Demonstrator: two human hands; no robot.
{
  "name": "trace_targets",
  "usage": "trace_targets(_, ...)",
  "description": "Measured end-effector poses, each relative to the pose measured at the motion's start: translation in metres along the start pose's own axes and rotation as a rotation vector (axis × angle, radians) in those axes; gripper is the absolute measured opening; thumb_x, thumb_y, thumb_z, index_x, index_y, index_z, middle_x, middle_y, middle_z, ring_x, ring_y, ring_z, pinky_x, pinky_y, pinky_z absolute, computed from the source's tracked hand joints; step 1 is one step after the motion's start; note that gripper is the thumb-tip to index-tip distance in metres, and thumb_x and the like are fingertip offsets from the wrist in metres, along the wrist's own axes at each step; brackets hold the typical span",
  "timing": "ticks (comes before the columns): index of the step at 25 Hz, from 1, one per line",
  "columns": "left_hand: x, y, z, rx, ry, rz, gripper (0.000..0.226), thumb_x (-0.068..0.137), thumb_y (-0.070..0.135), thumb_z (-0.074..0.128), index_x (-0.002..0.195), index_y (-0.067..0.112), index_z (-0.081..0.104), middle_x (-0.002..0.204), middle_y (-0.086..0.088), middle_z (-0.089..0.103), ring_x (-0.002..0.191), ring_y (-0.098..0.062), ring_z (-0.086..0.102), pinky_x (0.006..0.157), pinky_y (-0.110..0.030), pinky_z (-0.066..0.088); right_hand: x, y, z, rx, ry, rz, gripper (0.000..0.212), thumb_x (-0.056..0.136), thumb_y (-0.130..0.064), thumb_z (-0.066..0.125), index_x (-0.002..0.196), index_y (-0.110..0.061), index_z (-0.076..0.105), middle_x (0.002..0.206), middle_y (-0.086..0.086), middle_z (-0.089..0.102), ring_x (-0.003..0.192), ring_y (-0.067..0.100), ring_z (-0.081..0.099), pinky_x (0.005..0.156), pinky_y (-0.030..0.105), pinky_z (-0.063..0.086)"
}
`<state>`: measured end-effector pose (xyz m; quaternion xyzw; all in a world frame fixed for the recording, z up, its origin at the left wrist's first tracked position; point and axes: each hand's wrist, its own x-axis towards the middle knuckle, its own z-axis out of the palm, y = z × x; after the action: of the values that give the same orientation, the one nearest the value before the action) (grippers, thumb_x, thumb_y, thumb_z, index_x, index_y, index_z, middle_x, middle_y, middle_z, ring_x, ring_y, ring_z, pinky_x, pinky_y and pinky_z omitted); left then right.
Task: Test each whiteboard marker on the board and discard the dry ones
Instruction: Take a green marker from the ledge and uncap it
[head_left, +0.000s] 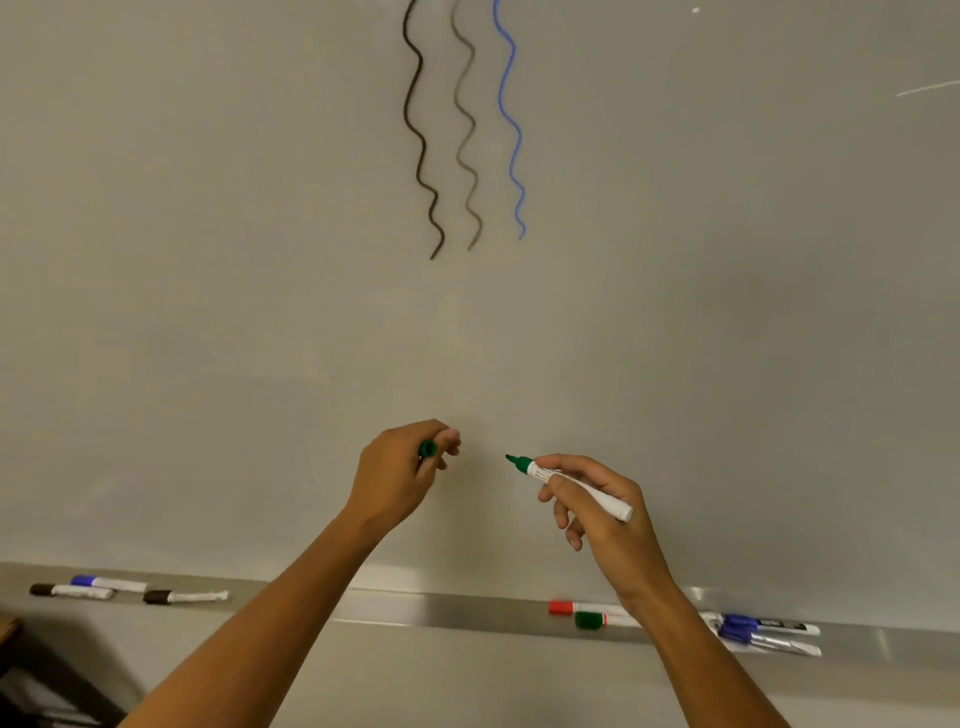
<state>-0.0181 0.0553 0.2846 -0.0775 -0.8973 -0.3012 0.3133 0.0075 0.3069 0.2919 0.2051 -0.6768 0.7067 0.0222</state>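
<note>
— Before the whiteboard (208, 260), what do the hands hold?
— Right hand (602, 512) grips the uncapped green marker (569, 486), tip off the board; left hand (402, 475) pinches its green cap (427, 449).

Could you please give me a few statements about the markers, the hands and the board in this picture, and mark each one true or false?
1. The right hand holds an uncapped green marker. True.
2. The left hand is empty. False: it holds the green cap.
3. Three wavy lines are on the whiteboard: a black line, a grey line and a blue line. True.
4. A green line is already drawn on the board. False: none shows.
5. The marker's tip presses on the board. False: it points left toward the cap.
6. Capped markers lie on the tray. True.
</note>
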Motion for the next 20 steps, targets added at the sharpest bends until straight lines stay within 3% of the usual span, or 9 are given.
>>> trace_targets(3,-0.026,0.007,0.028,-0.027,-0.122,-0.004,0.016,0.1,0.029,0.051,0.098,0.034,0.066,0.087,0.024,0.068,0.075,0.001,0.067,0.071,-0.027,0.057,-0.027,0.012,0.011,0.058,-0.005,0.056,0.02,0.09,-0.028,0.062,0.1,-0.027,0.079,0.083,0.009,0.07,0.064,0.018,0.051,0.05,0.031,0.037)
trace_targets(5,-0.04,0.011,0.043,-0.019,-0.19,-0.021,0.023,0.097,0.012,0.054,0.1,0.031,0.066,0.085,0.022,0.069,0.075,0.0,0.067,0.071,-0.027,0.057,-0.042,0.021,0.016,0.086,-0.018,0.092,0.026,0.086,-0.039,0.06,0.101,-0.027,0.079,0.084,0.007,0.07,0.063,0.014,0.052,0.048,0.027,0.037)
trace_targets(9,-0.062,0.024,0.066,0.022,-0.284,-0.048,0.028,0.095,0.008,0.052,0.101,0.031,0.067,0.077,0.023,0.065,0.071,0.001,0.065,0.067,-0.022,0.052,-0.062,0.037,0.011,0.115,0.04,0.144,0.046,0.08,-0.056,0.05,0.102,-0.026,0.078,0.084,0.003,0.07,0.067,0.014,0.052,0.049,0.028,0.036)
trace_targets(12,-0.068,0.035,0.078,0.065,-0.359,-0.007,0.029,0.091,0.01,0.051,0.102,0.033,0.066,0.07,0.027,0.058,0.069,-0.001,0.061,0.064,-0.025,0.05,-0.07,0.044,0.003,0.106,0.092,0.16,0.038,0.085,-0.049,0.052,0.1,-0.026,0.079,0.082,0.003,0.069,0.067,0.015,0.05,0.049,0.027,0.035)
trace_targets(15,-0.069,0.043,0.088,0.098,-0.358,0.088,0.027,0.085,0.02,0.047,0.1,0.033,0.066,0.078,0.017,0.068,0.07,-0.01,0.064,0.062,-0.03,0.051,-0.075,0.048,-0.007,0.114,0.13,0.182,0.034,0.09,-0.037,0.049,0.101,-0.024,0.079,0.082,0.004,0.069,0.07,0.02,0.051,0.05,0.027,0.035)
trace_targets(20,-0.065,0.058,0.102,0.128,-0.361,0.213,0.027,0.083,0.025,0.045,0.098,0.028,0.068,0.085,0.012,0.072,0.07,-0.014,0.065,0.059,-0.027,0.048,-0.086,0.047,-0.024,0.108,0.138,0.226,0.026,0.092,-0.029,0.054,0.102,-0.024,0.077,0.089,0.008,0.074,0.068,0.018,0.052,0.05,0.027,0.037)
